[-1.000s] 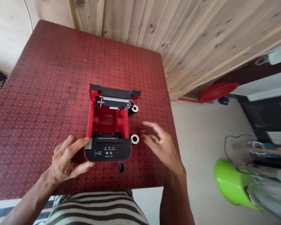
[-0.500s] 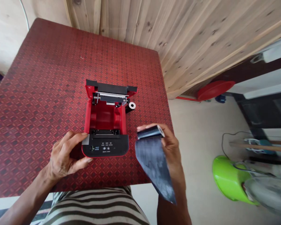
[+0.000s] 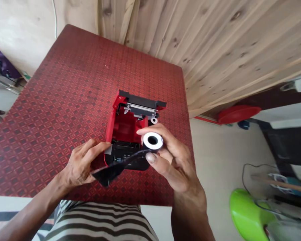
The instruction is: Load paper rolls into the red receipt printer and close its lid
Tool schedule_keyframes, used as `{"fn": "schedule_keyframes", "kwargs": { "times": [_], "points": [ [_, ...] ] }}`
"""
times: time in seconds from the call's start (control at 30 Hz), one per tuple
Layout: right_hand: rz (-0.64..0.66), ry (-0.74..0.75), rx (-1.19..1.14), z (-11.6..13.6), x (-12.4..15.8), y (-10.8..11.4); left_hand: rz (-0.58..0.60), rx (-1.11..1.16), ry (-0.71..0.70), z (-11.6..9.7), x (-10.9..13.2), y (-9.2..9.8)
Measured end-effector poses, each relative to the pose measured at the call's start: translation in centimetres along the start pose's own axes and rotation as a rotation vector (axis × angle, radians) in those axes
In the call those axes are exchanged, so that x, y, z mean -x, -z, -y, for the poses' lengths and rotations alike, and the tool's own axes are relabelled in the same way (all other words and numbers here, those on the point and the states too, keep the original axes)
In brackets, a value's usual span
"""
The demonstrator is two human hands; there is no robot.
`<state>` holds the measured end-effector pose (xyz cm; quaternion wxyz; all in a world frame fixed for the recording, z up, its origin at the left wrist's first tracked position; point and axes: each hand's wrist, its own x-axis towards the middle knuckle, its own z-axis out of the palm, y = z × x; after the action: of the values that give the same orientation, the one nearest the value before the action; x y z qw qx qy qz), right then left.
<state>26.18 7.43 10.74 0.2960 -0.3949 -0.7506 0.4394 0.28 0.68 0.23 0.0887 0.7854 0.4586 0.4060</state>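
Observation:
A small red and black receipt printer (image 3: 126, 127) stands on the table with its lid raised and its red paper bay bare. My left hand (image 3: 81, 162) grips the printer's front left corner, fingers on top; its thumb is hidden behind hanging paper. Over the printer's right front, my right hand (image 3: 177, 162) pinches a paper roll (image 3: 148, 142) between thumb and fingers. Its white end with the hollow core faces me. A dark loose strip (image 3: 115, 170) runs from the roll down across the front panel towards my left hand. Another small roll (image 3: 154, 121) stands behind, partly covered.
The table (image 3: 72, 87) has a red patterned cover and ends close to my right arm. Wooden boards (image 3: 160, 33) rise along its far side. On the floor to the right are a green tub (image 3: 248, 212) and a red basin (image 3: 238, 113).
My right hand has brought the roll leftward from beside the printer to above it and turned its end towards me. The loose strip has swung left. My left hand keeps the same corner.

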Motion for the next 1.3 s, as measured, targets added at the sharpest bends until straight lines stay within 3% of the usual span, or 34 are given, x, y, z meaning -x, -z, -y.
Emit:
{"fn": "schedule_keyframes", "kwargs": {
  "times": [0.17,0.37,0.57,0.67,0.77,0.87,0.93,1.1,1.3],
  "points": [
    [-0.070,-0.030,0.161,-1.1,-1.5,-1.1,0.034,0.044,0.025,-0.2,-0.2,0.1],
    [0.040,0.103,0.458,-1.8,-3.4,-2.5,-0.007,0.064,-0.010,0.0,-0.2,-0.2],
    [0.074,0.097,0.608,-1.3,-4.0,-2.8,0.006,0.078,0.003,-0.1,0.0,-0.3],
    [0.115,0.083,0.483,0.7,-3.3,-1.0,0.008,0.093,0.009,-0.1,-0.1,-0.3],
    [0.220,0.049,0.198,2.4,-2.0,1.5,0.017,0.106,0.014,-0.1,-0.1,-0.3],
    [0.360,0.106,-0.137,2.7,-1.2,3.2,0.012,0.107,0.017,-0.1,0.0,-0.4],
    [0.420,0.123,-0.184,2.0,-1.3,3.4,0.007,0.105,0.023,-0.1,0.1,-0.4],
    [0.184,-0.014,0.266,-0.4,-2.8,1.3,0.025,0.090,0.025,-0.1,-0.2,-0.1],
    [0.072,0.057,0.452,-1.6,-3.5,-1.2,0.029,0.112,0.016,0.0,-0.4,0.0]
  ]
}}
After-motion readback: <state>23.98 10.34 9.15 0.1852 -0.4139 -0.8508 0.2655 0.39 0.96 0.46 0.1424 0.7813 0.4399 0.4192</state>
